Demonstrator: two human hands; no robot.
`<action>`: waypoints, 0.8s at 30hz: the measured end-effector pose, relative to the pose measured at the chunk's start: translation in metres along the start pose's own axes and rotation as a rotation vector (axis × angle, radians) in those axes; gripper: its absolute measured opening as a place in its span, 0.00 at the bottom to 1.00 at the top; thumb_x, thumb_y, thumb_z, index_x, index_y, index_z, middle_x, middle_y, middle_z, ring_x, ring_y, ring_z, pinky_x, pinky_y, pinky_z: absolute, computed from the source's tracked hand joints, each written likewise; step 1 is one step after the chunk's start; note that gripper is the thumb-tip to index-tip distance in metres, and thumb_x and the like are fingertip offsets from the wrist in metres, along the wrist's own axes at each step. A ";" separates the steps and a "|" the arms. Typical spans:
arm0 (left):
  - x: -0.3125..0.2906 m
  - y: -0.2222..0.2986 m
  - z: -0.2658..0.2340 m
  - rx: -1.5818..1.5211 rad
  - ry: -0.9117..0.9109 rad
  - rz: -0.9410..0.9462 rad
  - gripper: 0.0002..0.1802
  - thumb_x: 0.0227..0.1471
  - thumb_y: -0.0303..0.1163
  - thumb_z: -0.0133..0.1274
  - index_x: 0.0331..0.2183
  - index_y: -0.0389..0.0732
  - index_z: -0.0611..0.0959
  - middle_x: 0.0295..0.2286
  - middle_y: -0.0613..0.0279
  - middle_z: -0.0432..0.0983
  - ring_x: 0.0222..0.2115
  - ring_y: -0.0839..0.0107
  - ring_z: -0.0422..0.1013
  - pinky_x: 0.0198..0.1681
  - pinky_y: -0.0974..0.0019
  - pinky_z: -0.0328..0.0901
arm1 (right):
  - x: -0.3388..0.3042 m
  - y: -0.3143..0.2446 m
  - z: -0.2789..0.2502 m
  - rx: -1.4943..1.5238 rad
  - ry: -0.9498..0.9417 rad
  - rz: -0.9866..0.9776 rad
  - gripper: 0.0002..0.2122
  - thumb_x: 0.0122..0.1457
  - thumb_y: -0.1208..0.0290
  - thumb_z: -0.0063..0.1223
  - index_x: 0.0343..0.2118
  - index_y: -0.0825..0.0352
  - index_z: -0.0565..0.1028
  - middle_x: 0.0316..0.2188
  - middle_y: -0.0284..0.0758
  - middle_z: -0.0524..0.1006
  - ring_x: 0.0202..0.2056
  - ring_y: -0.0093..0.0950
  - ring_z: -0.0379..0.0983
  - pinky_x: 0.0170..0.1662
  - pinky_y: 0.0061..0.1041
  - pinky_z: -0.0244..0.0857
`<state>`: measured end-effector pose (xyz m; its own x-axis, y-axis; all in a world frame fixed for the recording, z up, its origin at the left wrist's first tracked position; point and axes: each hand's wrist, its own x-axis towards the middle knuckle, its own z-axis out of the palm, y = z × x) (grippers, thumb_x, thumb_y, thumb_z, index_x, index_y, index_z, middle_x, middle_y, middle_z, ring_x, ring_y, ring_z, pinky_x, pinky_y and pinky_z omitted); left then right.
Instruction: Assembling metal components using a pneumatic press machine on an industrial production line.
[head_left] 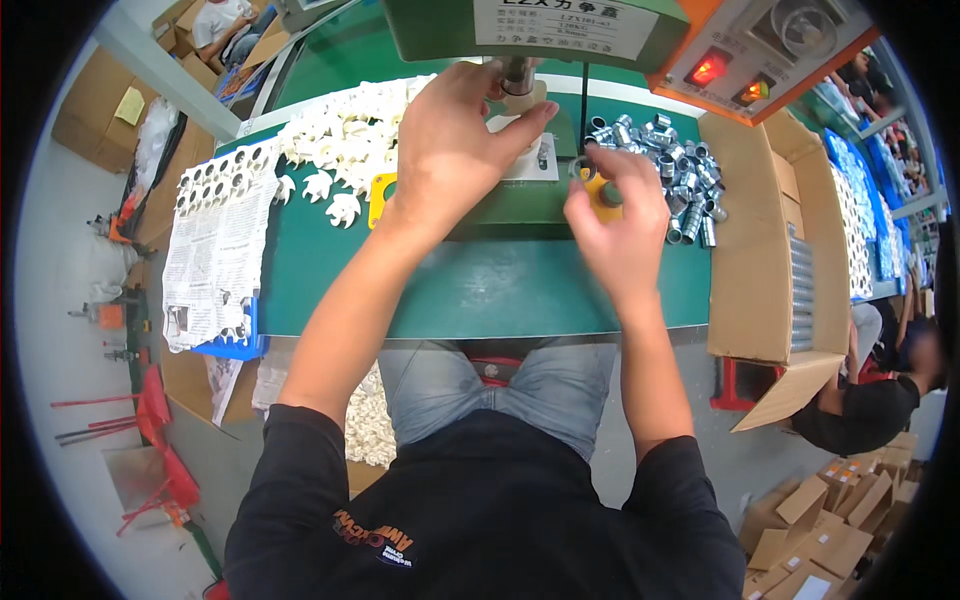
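My left hand is up at a green bench press, its fingers curled behind the metal ram and its thumb across the front. Between thumb and fingers sits a white plastic part, mostly covered by the hand. To the right of the press base, my right hand has its thumb and forefinger curved together around a short metal sleeve. Beyond that hand lies a pile of shiny metal sleeves. Left of the press is a heap of white plastic parts with curved prongs.
An orange control box with lit switches overhangs the right side. A cardboard box borders the green table there. At left, newspaper with white ring-shaped parts lies over a blue tray. Other people sit in the background.
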<state>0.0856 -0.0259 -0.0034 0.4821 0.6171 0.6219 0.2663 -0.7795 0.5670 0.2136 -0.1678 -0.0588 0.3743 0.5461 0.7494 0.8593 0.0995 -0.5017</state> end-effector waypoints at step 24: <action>-0.068 -0.121 -0.200 0.570 0.059 -0.150 0.24 0.50 0.36 0.70 0.47 0.34 0.85 0.38 0.58 0.82 0.30 0.72 0.74 0.36 0.69 0.68 | 0.044 0.002 0.069 0.532 0.156 0.044 0.28 0.52 0.79 0.65 0.57 0.70 0.68 0.46 0.39 0.79 0.43 0.30 0.78 0.51 0.29 0.71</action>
<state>-0.1465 0.0480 -0.0063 0.3616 0.7169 0.5961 0.7422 -0.6083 0.2813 0.2079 -0.0860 -0.0565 0.4878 0.4332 0.7579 0.5627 0.5076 -0.6524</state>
